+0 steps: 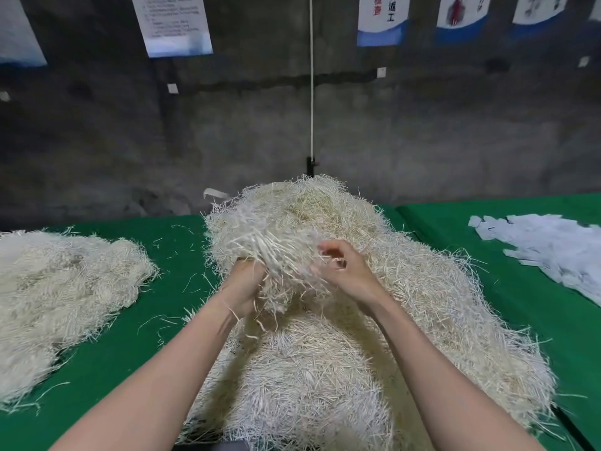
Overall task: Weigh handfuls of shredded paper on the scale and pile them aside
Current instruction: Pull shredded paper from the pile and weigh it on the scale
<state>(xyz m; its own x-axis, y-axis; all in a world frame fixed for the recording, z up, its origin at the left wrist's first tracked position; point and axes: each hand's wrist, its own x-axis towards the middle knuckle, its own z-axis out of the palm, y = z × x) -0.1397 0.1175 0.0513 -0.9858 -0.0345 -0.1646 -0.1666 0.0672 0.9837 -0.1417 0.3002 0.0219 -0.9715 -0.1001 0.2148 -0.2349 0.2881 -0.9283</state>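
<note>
A big heap of cream shredded paper [374,336] covers the middle of the green table [182,255]. Above it I hold up a bulky handful of shreds [260,242]. My left hand [242,288] grips that handful from below, with its fingers buried in the strands. On the handful's right side, my right hand [344,268] pinches strands with curled fingers. No scale shows in the head view.
A second, lower pile of shredded paper [65,288] lies on the table's left. Pale blue-white paper pieces [553,252] are spread at the right edge. A dark concrete wall with hung posters [175,24] stands behind, and a white cord [311,79] hangs down it.
</note>
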